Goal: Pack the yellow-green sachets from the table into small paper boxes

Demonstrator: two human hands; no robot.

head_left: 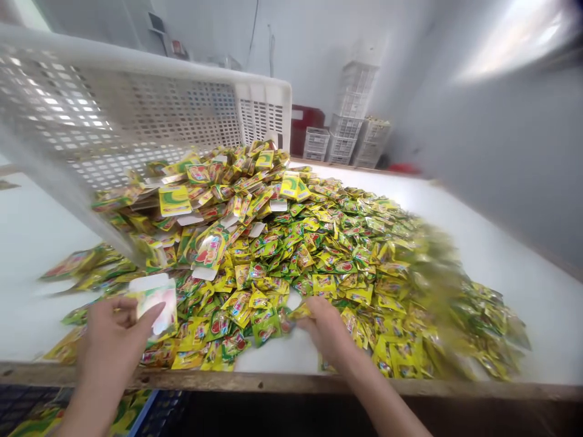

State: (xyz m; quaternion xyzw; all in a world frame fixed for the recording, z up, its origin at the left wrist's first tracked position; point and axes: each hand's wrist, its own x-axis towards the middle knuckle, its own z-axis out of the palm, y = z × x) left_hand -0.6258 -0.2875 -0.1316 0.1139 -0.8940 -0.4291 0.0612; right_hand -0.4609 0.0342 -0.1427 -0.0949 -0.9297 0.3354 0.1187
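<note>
A small carton (167, 298), white flap (149, 282) up, in our left hand (112, 334), fingers clamped on it, our right hand (324, 328) pinching a yellow packet (300, 312) between fingers, packet heap (323, 249) on the surface (268, 357) before us, white basket (263, 91) behind

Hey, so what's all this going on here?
A person holds a small carton with a white flap up in the left hand. The right hand pinches a small yellow packet near the front of a big heap of yellow and green packets on a white table. Beyond the left hand, more cartons spill from a white basket.
</note>
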